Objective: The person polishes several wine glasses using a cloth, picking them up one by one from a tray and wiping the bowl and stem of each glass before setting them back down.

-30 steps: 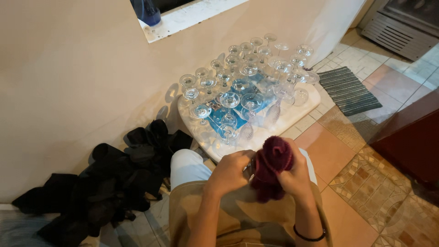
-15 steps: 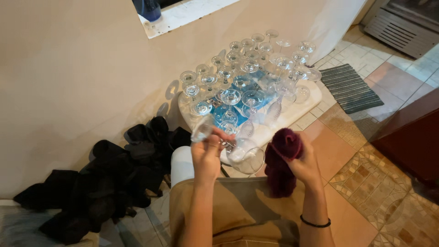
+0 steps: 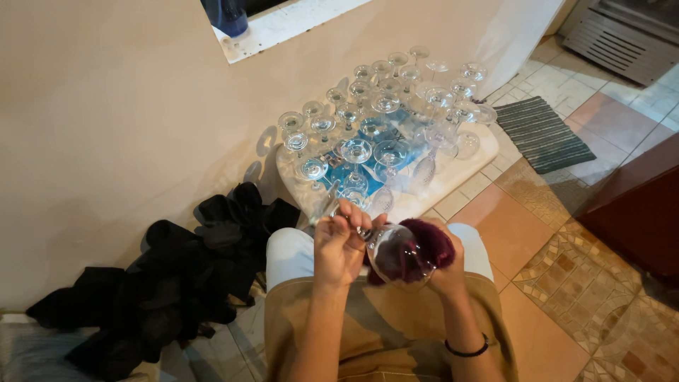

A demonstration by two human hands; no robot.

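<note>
You held a clear stemmed wine glass [image 3: 397, 256] over your lap, both hands closed around it.

Your left hand [image 3: 341, 244] was curled tight, its fingers pinched on the glass's stem and foot near your knees. Your right hand [image 3: 444, 267] was cupped under the bowl, fingers folded around a dark maroon cloth [image 3: 423, 244] that pressed against the glass from behind and showed through it. A thin black band [image 3: 467, 350] circled your right wrist. Just ahead of your knees, a white tray [image 3: 481, 152] on the tiled floor carried many more clear stemmed glasses [image 3: 385, 134] standing upside down against the beige wall. A heap of black cloths [image 3: 170, 276] lay beside your left leg.
</note>
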